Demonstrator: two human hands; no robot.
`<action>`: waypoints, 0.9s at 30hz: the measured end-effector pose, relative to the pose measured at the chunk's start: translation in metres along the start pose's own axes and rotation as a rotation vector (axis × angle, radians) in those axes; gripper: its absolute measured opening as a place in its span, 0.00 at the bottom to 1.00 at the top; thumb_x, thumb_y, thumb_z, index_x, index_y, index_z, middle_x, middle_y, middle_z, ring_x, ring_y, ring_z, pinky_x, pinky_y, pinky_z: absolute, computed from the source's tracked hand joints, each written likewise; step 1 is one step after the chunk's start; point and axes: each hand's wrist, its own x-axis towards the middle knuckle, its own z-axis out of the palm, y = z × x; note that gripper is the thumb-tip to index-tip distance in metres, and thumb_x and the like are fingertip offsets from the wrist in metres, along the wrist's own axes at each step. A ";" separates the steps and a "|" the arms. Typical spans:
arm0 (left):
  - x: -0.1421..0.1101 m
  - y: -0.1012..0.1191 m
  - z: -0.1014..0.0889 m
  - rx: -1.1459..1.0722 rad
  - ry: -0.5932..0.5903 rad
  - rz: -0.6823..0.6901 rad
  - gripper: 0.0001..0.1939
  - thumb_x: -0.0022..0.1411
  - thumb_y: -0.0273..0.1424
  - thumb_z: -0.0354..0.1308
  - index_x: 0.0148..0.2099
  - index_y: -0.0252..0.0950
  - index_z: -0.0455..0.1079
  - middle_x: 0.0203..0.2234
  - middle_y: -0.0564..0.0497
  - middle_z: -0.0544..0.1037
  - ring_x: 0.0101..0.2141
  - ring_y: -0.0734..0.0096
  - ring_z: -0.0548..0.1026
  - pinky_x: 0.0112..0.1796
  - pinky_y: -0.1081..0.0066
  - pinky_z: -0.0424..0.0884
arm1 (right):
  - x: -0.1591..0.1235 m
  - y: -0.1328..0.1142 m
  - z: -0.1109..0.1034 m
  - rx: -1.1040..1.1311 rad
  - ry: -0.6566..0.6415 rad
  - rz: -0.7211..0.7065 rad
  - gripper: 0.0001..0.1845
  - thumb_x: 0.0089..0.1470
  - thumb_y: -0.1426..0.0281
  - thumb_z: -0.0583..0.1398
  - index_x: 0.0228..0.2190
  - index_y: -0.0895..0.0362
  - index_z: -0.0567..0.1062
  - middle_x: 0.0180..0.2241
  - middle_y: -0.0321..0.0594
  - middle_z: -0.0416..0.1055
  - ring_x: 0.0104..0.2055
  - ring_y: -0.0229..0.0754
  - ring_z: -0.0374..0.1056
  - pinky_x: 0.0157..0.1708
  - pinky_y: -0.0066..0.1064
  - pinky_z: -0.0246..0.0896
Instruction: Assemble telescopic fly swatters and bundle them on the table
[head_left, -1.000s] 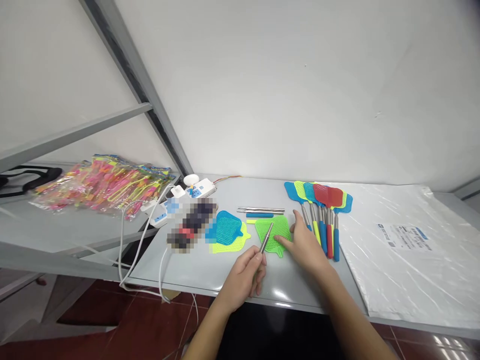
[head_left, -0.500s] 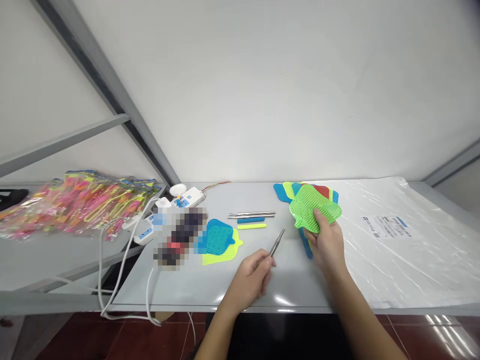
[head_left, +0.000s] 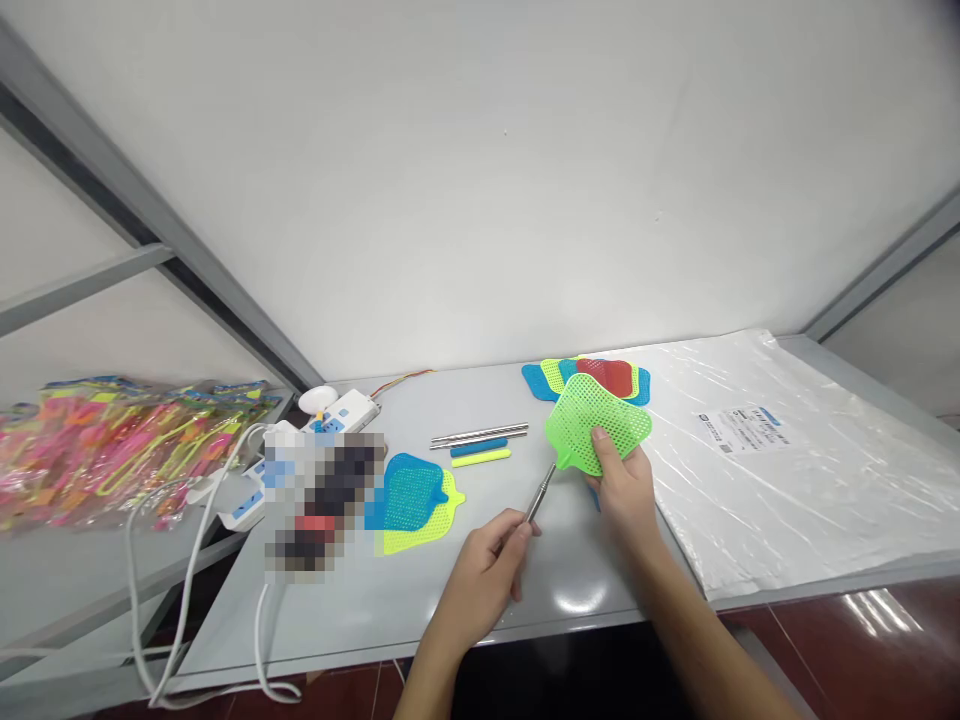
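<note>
My left hand (head_left: 486,572) is closed around a metal telescopic rod (head_left: 540,494), which points up and to the right. A bright green perforated fly swatter head (head_left: 589,420) is pinched in my right hand (head_left: 626,492), thumb on top. The rod's tip meets the head's short stem; whether it sits inside or only touches, I cannot tell. Behind the green head lies a fanned pile of blue, yellow and red swatter heads (head_left: 611,378). Left of my hands, a blue swatter head (head_left: 411,492) overlaps a yellow swatter head (head_left: 450,512).
Several metal rods (head_left: 480,435) lie beside a blue handle tube (head_left: 478,448) and a yellow handle tube (head_left: 481,458). White power strips (head_left: 352,412) with cables stand at left, near a blurred patch. Bagged colourful goods (head_left: 142,445) fill the left shelf; a white plastic package (head_left: 810,490) covers the right.
The green swatter head and the rod have come together, rod tip now at the stem. My view has shifted, so the table's things appear further left.
</note>
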 end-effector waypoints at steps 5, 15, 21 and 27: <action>0.000 0.002 0.000 0.021 -0.002 0.008 0.18 0.66 0.46 0.49 0.40 0.37 0.69 0.17 0.60 0.59 0.17 0.78 0.60 0.21 0.77 0.58 | 0.001 0.000 -0.002 0.009 0.028 -0.016 0.25 0.52 0.55 0.63 0.49 0.53 0.72 0.50 0.45 0.73 0.44 0.48 0.73 0.38 0.36 0.71; 0.001 -0.003 -0.003 0.033 -0.030 0.001 0.21 0.67 0.47 0.47 0.45 0.36 0.70 0.18 0.60 0.57 0.18 0.77 0.62 0.21 0.76 0.59 | 0.006 0.003 -0.005 -0.029 -0.014 0.032 0.32 0.51 0.53 0.63 0.54 0.52 0.69 0.49 0.46 0.74 0.42 0.48 0.73 0.34 0.35 0.71; 0.000 -0.001 -0.005 -0.019 -0.057 -0.009 0.23 0.67 0.48 0.46 0.46 0.35 0.70 0.16 0.61 0.55 0.17 0.78 0.59 0.21 0.76 0.62 | 0.004 0.004 -0.004 -0.027 -0.010 0.040 0.32 0.51 0.53 0.63 0.54 0.53 0.69 0.50 0.47 0.73 0.42 0.49 0.73 0.34 0.36 0.71; 0.000 -0.005 -0.005 -0.042 -0.074 -0.018 0.24 0.67 0.48 0.46 0.47 0.34 0.70 0.15 0.61 0.54 0.17 0.78 0.56 0.21 0.76 0.63 | 0.002 0.005 -0.001 0.035 0.005 0.027 0.31 0.51 0.54 0.64 0.54 0.53 0.69 0.51 0.47 0.73 0.45 0.50 0.73 0.37 0.37 0.71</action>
